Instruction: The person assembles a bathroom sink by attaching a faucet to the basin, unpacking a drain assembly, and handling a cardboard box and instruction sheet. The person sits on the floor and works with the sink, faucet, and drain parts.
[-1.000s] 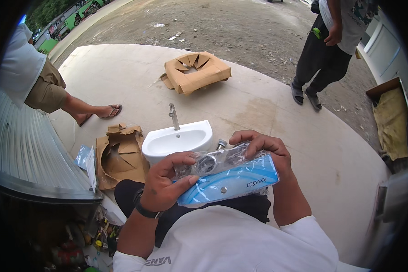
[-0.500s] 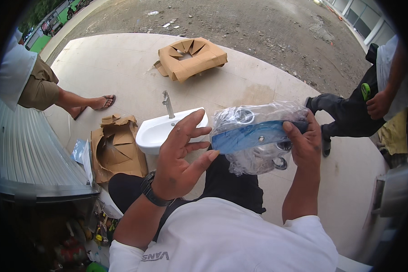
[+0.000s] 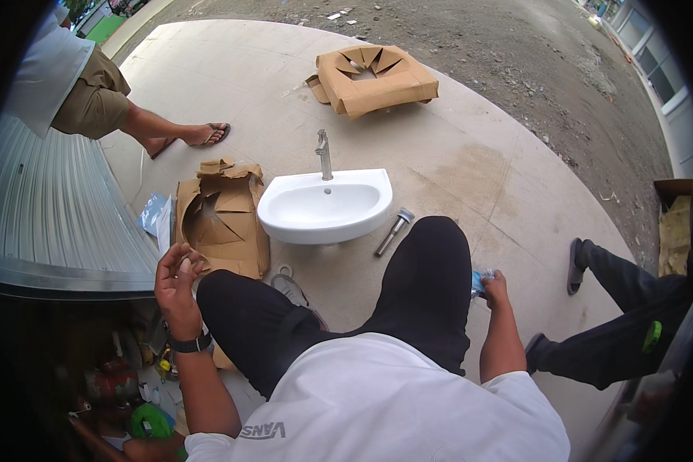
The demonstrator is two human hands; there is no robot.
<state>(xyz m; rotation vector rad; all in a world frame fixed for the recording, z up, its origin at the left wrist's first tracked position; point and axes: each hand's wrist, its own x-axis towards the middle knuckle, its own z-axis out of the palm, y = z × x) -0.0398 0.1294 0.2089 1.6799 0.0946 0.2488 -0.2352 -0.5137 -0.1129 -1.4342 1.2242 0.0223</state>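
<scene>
- Head view, our only one: we see our right hand [image 3: 496, 288] low, outside the right knee, fingers clamped on a blue-and-clear plastic packet [image 3: 479, 282].
- Packet location: just beyond the outer side of the right knee, partly hidden by knee and fingers; we can't make out its contents.
- Our left hand [image 3: 179, 281] is raised beside the left knee, thumb and fingers loosely curled close together; we can't tell if anything small is pinched there.
- Step in hand, our judgement: a one-handed hold of the packet off to the side, nothing being fitted.
- Next move, our judgement: shifting the packet calls for a firm pinch on slippery film and a path around the knee; two-handed work calls for a free left hand.
- In the way: both knees in black cloth trousers [image 3: 431, 266], the right one between packet and basin.
- Ahead: white glossy wash basin [image 3: 327, 202] on pale floor tiles [image 3: 439, 146], slim silver metal faucet [image 3: 323, 158] upright at its back edge.
- Silver metal drain fitting [image 3: 393, 232] lies between basin and right knee.
- Torn brown cardboard box [image 3: 242, 200] just left of the basin; second brown cardboard piece [image 3: 385, 91], slit into flaps, farther off.
- Bystander in brown shorts [image 3: 96, 92] at left; another in dark trousers [image 3: 631, 289] at right, feet near our packet side.
</scene>
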